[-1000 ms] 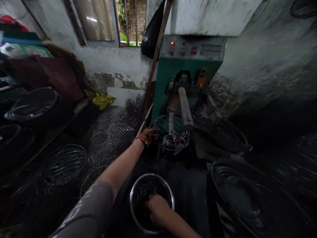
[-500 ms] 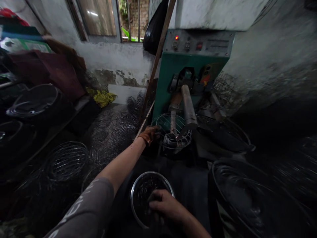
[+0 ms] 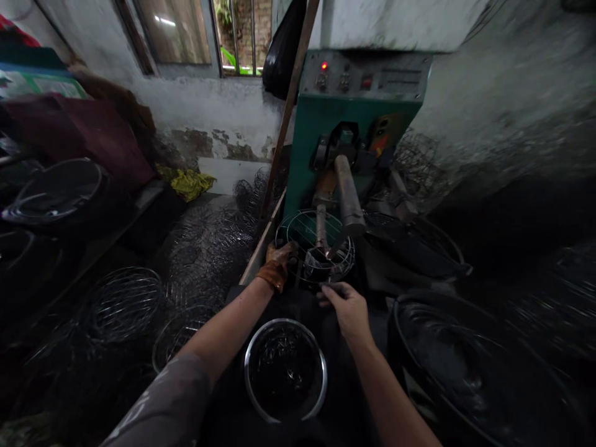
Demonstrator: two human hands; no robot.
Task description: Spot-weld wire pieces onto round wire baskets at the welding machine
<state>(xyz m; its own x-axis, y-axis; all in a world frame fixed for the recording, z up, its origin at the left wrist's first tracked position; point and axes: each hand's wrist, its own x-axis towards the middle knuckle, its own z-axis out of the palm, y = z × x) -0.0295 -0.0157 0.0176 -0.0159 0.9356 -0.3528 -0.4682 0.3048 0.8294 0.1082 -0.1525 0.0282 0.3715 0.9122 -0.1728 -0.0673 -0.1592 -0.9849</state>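
A round wire basket (image 3: pixel 298 231) sits on the arms of a green machine (image 3: pixel 344 118). My left hand (image 3: pixel 278 266), in a brown glove, grips the basket's near left rim. My right hand (image 3: pixel 343 306) is bare and reaches to the basket's near edge, its fingers pinched together on something small that I cannot make out. Below both hands stands a metal bowl (image 3: pixel 254 350) with dark wire pieces inside.
Finished wire baskets (image 3: pixel 121 301) lie piled on the floor at the left. Stacks of dark rings (image 3: pixel 465 366) crowd the right side. A wooden pole (image 3: pixel 287 105) leans beside the machine. Dark tubs (image 3: pixel 56 192) rest on a shelf at far left.
My right hand has left the bowl and risen to the basket's near edge, fingers pinched. My left hand has stayed on the basket's rim.
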